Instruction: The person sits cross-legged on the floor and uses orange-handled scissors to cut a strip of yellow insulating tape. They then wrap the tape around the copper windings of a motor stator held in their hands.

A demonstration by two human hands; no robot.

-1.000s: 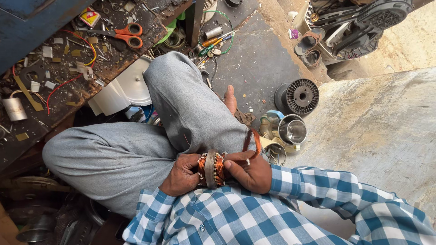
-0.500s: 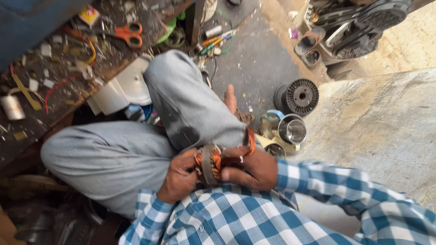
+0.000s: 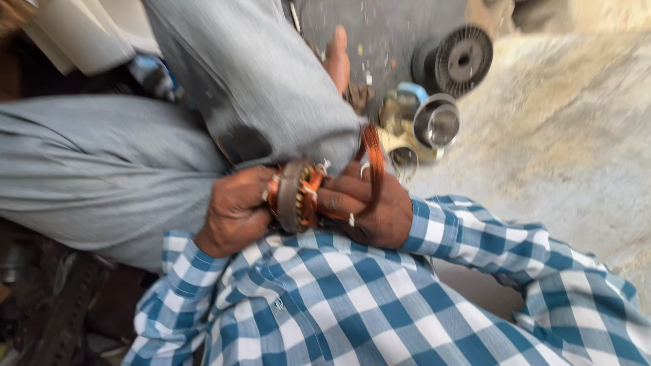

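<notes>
A round motor stator with orange and copper windings rests against my grey-trousered knee. My left hand grips its left side. My right hand holds its right side, fingers pressed on the winding. A loop of copper wire arches up over my right hand from the stator. A ring shows on one finger of the right hand. Blue and white checked sleeves cover both arms. The view is blurred.
My bare foot lies on the dark floor beyond the knee. A black wire spool and shiny metal cups sit at the upper right beside a pale concrete slab. A white object is at top left.
The view has closed in on my hands, so the cluttered bench and scissors have left the picture. Both hands keep their hold on the stator, which sits slightly higher against the knee.
</notes>
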